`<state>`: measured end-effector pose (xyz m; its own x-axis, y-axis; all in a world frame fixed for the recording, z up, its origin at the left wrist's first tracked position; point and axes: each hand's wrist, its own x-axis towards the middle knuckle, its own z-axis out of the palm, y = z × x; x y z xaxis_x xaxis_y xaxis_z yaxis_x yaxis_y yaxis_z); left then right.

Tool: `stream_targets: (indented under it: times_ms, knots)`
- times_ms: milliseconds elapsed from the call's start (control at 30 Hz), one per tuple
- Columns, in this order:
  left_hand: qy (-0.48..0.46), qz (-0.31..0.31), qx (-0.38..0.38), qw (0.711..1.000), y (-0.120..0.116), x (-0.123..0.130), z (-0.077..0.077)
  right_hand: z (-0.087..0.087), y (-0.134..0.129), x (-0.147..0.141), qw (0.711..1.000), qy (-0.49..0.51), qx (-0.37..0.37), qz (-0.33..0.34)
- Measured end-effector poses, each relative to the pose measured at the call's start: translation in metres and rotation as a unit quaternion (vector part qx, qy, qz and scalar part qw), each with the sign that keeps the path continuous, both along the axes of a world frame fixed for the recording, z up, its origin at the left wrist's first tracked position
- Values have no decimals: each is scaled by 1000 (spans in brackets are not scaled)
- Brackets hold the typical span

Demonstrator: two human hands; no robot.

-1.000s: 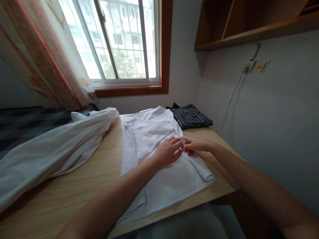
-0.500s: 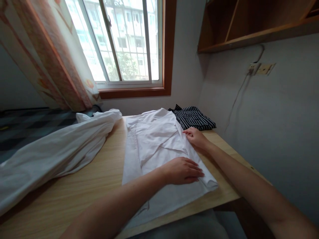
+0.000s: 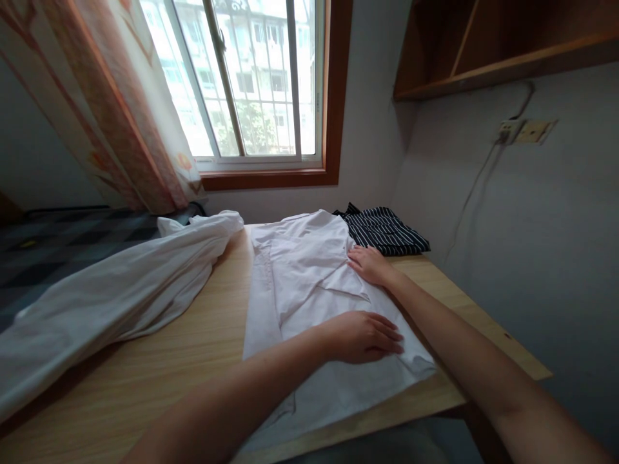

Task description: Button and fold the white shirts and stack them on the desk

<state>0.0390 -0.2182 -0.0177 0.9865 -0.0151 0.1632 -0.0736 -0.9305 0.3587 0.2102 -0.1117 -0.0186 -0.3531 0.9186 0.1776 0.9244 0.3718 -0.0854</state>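
Note:
A white shirt (image 3: 309, 258), its sides folded inward, lies lengthwise on the wooden table (image 3: 207, 335). My left hand (image 3: 367, 336) rests flat on the shirt's lower right part, palm down with the fingers stretched out. Farther up, my right hand (image 3: 368, 263) lies on the shirt's right edge, fingers extended over the cloth. Just beyond the right hand sits a folded black garment with white stripes (image 3: 384, 231). Neither hand grips anything that I can see.
Another white garment (image 3: 140, 283) stretches along the table's left side, over toward a dark checked surface (image 3: 58, 245). A window (image 3: 256, 84) with a patterned curtain (image 3: 106, 109) is ahead. Wooden shelving (image 3: 483, 51) and a socket with a cord (image 3: 507, 132) are on the right wall.
My right hand has let go of the shirt's right edge, which it pinched, and now lies flat on it. My left hand stays on the lower part. The view has shifted slightly left.

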Motion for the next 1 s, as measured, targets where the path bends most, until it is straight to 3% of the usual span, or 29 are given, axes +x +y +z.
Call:
stream_targets:
  times_ms: [267, 667, 1000]
  knots:
    - [-12, 74, -15, 997, -1, -6, -3, -18, 32, -4, 999, -28, 11, -16]
    - [-15, 65, -23, 998, 5, -4, -8, -18, 71, -16, 998, -36, -7, -52]
    - [-31, 60, -2, 998, 4, -6, -5, -21, 72, -14, 998, 4, 3, -57]
